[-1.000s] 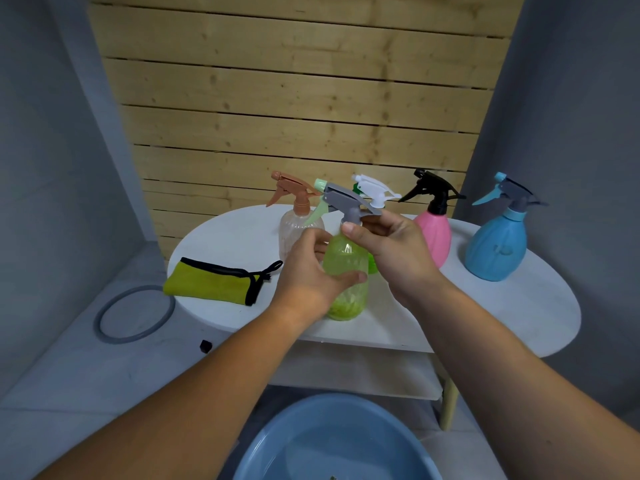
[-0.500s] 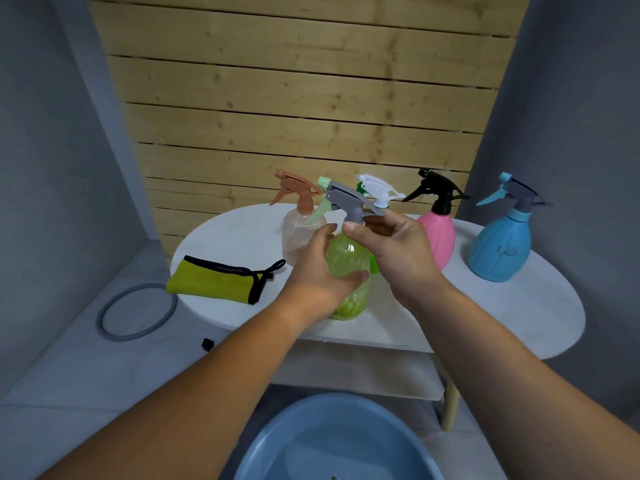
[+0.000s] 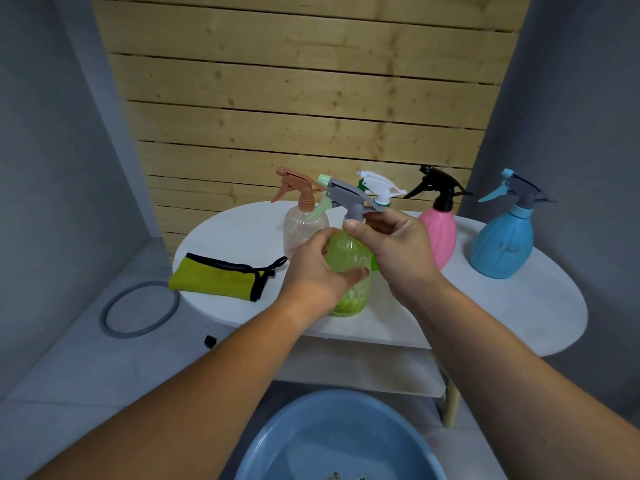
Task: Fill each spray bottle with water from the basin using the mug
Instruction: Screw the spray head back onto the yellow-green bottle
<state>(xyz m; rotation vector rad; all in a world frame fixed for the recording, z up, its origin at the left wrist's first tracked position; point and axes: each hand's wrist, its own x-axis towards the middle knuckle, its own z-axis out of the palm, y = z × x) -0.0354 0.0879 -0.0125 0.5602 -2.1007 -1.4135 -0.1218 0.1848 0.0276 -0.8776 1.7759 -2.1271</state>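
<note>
**Counter**, rear row, left to right: clear bottle, white-trigger bottle, pink bottle, blue bottle. All stand upright, so you cannot sweep across the back.
**Left end:** yellow cloth, lying flat and low.
**Centre front:** green bottle, gripped by your left hand and right hand. It screens the clear and white-trigger bottles.
**Free room:** bare counter at front right, and a gap between the pink and blue bottles.
**Below your forearms:** basin, open above.

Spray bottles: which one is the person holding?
The light green bottle with the grey trigger head: the left hand grips its body, the right hand pinches its neck. The clear bottle, pink bottle and blue bottle stand untouched behind.
</note>
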